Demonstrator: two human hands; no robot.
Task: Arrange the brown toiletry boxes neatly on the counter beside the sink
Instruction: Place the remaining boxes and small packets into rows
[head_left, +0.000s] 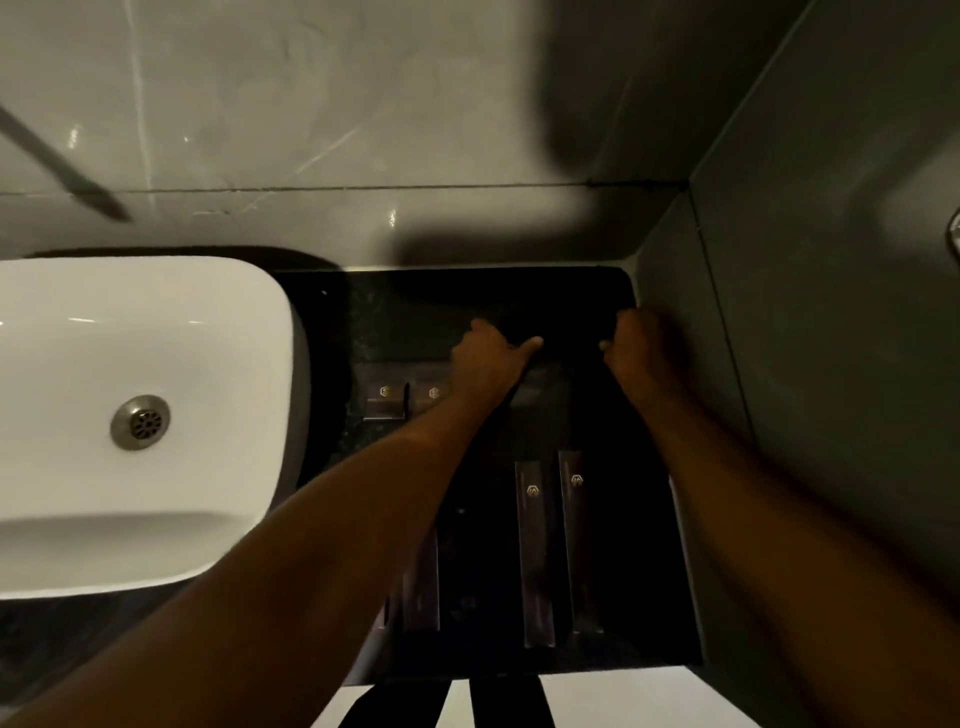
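On the dark counter (395, 322) right of the sink, two small brown boxes (385, 395) (434, 393) with gold logos stand side by side. Nearer the front edge lie two long brown boxes (535, 551) (579, 535), parallel to each other. A third long box (422, 582) is partly hidden under my left forearm. Between my hands a dim brown box (545, 382) is barely visible in the shadow. My left hand (488, 364) grips its left end with the thumb along the far edge. My right hand (641, 348) is curled at its right end.
A white basin (249, 322) with a metal drain (140, 422) fills the left side. Grey tiled walls close off the back and the right. The counter's front edge (623, 667) runs above a pale floor, where dark trouser legs show.
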